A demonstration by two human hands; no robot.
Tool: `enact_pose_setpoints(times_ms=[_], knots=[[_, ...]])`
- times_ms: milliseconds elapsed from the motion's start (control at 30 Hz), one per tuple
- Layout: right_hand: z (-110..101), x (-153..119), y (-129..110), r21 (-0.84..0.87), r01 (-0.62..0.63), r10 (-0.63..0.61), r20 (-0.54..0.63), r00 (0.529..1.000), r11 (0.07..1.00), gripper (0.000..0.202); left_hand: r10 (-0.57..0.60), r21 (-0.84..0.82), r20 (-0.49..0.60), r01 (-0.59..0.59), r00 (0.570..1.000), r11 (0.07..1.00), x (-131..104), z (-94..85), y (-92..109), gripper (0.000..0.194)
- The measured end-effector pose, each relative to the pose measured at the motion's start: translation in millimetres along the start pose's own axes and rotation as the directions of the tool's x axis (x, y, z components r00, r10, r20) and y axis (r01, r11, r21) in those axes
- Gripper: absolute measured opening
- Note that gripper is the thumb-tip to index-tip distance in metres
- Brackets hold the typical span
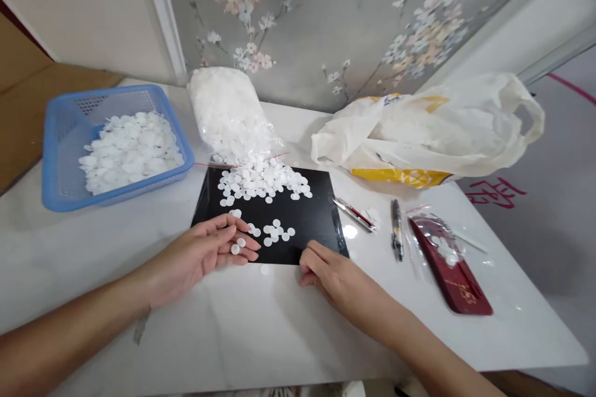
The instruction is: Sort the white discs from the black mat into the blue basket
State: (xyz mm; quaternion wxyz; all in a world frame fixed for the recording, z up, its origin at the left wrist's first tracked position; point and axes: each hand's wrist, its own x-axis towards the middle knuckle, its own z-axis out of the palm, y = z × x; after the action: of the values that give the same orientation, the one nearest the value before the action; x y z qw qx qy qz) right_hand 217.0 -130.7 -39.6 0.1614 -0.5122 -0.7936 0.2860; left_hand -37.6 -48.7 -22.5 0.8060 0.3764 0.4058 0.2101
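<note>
My left hand [218, 245] is turned palm up over the left front of a black board [311, 217]. Its fingers are loosely stretched, and a couple of small white discs [238, 245] rest on them. Near the board's front right corner, my right hand [321, 267] is curled with its fingers pressed together; what they hold, if anything, is hidden. Between the hands lies a loose group of white discs [274, 231] on the board. Farther back is a bigger pile of the same discs [261, 180]. One disc [264, 270] lies on the table just before the board.
At left stands a blue basket [116, 192] with white pieces inside. A clear bag of white pieces [228, 105] sits behind the board. On the right are a white plastic bag [419, 136], tweezers [356, 216], a pen [397, 229] and a dark red case [451, 273].
</note>
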Motion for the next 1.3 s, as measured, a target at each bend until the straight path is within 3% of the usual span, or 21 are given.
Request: enact_pose_setpoints(times_ms=[100,167,233,333,433,567,700,767,833,867,967,1033,1100,1133,1200,1300], knots=[[-2,6,-11,0.192,-0.128,0.123,0.039,0.992,0.973,0.016,0.081,0.098,-0.057,-0.075,0.995,0.992,-1,-1.4,5,0.016],[1,15,-16,0.249,-0.140,0.134,0.040,0.990,0.958,0.016,0.146,0.224,-0.121,-0.117,0.982,0.968,-2,-4.6,9,0.015],[8,26,-18,0.201,-0.051,0.041,0.055,0.998,0.978,0.018,0.219,0.396,-0.163,-0.140,0.962,0.908,-1,-8.3,11,0.016],[17,42,-19,0.032,0.109,-0.112,0.108,0.988,0.994,0.006,0.286,0.668,-0.127,-0.131,0.950,0.733,-1,-10.1,9,0.015],[21,50,-20,-0.115,0.150,-0.132,0.150,0.980,0.982,0.007,0.279,0.864,-0.029,-0.117,0.960,0.490,0,-5.3,7,0.011],[19,50,-20,-0.214,0.198,-0.165,0.165,0.973,0.957,0.011,0.276,0.955,0.189,-0.241,0.942,0.170,9,-0.7,8,0.009],[22,50,-18,-0.206,0.181,-0.163,0.100,0.982,0.962,0.009,0.268,0.909,0.418,-0.401,0.868,-0.115,24,-5.5,7,0.016],[24,51,-18,-0.179,0.187,-0.170,0.106,0.980,0.966,0.011,0.264,0.862,0.506,-0.469,0.821,-0.193,28,-6.3,7,0.025],[23,50,-19,-0.144,0.195,-0.179,0.118,0.977,0.970,0.014,0.282,0.866,0.500,-0.480,0.819,-0.143,29,-4.0,8,0.028],[21,49,-19,-0.093,0.185,-0.174,0.117,0.978,0.978,0.015,0.302,0.889,0.449,-0.455,0.841,-0.057,28,-2.0,9,0.027],[7,46,-15,0.271,0.016,-0.036,0.071,0.997,0.962,0.015,0.282,0.877,0.169,-0.274,0.944,0.395,22,3.7,15,0.021],[-4,45,-7,0.568,-0.130,0.140,0.026,0.990,0.812,0.013,0.173,0.714,0.039,-0.148,0.984,0.684,18,4.8,22,0.018],[-13,46,1,0.718,-0.177,0.250,0.004,0.968,0.674,0.005,0.084,0.532,0.003,-0.073,0.996,0.844,16,3.5,29,0.015],[-15,47,5,0.720,-0.193,0.287,-0.009,0.958,0.666,0.003,0.066,0.470,0.000,-0.058,0.998,0.881,15,2.2,32,0.011],[-14,50,10,0.612,-0.231,0.323,-0.044,0.945,0.756,0.010,0.069,0.445,0.000,-0.062,0.998,0.894,15,-0.8,35,0.005],[-2,53,12,0.303,-0.183,0.226,-0.114,0.967,0.935,0.010,0.126,0.639,-0.002,-0.095,0.992,0.763,16,-5.2,33,0.005]])
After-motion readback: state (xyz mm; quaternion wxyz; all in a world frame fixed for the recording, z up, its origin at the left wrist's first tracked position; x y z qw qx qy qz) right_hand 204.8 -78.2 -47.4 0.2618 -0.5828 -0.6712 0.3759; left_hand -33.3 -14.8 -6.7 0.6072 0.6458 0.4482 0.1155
